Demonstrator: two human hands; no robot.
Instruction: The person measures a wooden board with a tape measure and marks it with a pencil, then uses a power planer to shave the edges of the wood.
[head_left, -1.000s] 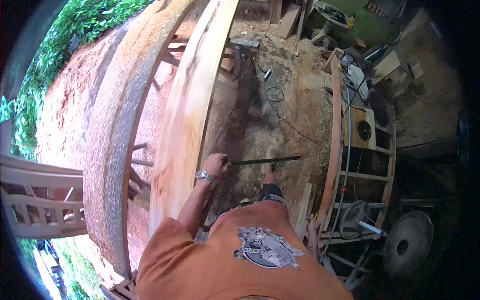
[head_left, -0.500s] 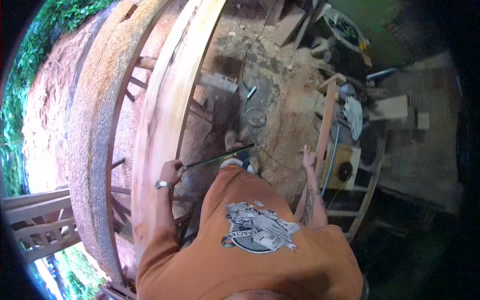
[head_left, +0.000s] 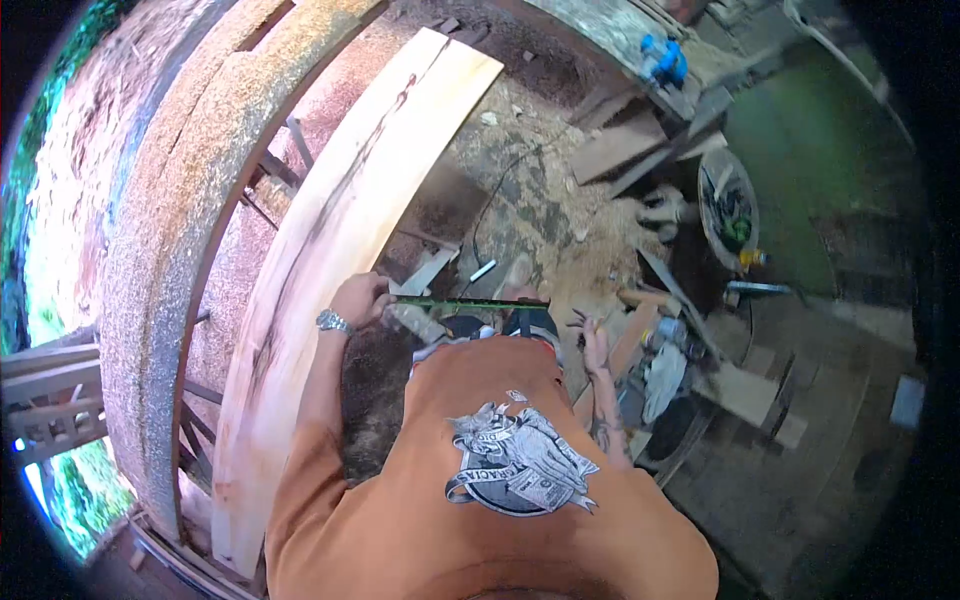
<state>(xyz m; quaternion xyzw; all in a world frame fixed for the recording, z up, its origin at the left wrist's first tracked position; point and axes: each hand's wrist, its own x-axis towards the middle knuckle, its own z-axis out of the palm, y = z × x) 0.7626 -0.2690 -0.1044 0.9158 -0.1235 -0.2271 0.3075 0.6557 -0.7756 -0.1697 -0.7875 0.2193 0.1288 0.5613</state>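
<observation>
**Well, the dark strip (head_left: 465,302) lies level across the middle, and my left hand (head_left: 362,300) has it by the end!**

And here it is, dead centre of my view, slim and straight, pointing from nine o'clock to three. My left thumb and fingers pinch its nine o'clock end; the other end sits out in front of my shorts (head_left: 535,322). There's the shiny watch (head_left: 333,321) on that wrist, and the left hand itself overlaps the edge of the long pale plank (head_left: 330,230); whether it touches the wood, I can't tell.

Over to my right hand (head_left: 595,345), between three and four: fingers loosely bent, well apart from the left, something thin and dark by the fingertips. Are they gripping it? I can't tell from here.

Moving outward! The pale plank sweeps from twelve down to between seven and eight, a dark streak along its grain. Beyond it, at nine, the rough, sawdust-covered slab (head_left: 150,300). Just above the strip at twelve, a small white piece (head_left: 483,271) with a dark cable (head_left: 489,210) running up from it. Near two, a round basin (head_left: 712,205) full of clutter; at one, something bright blue (head_left: 664,60). And down at six, my orange shirt (head_left: 430,420) fills the foreground.
</observation>
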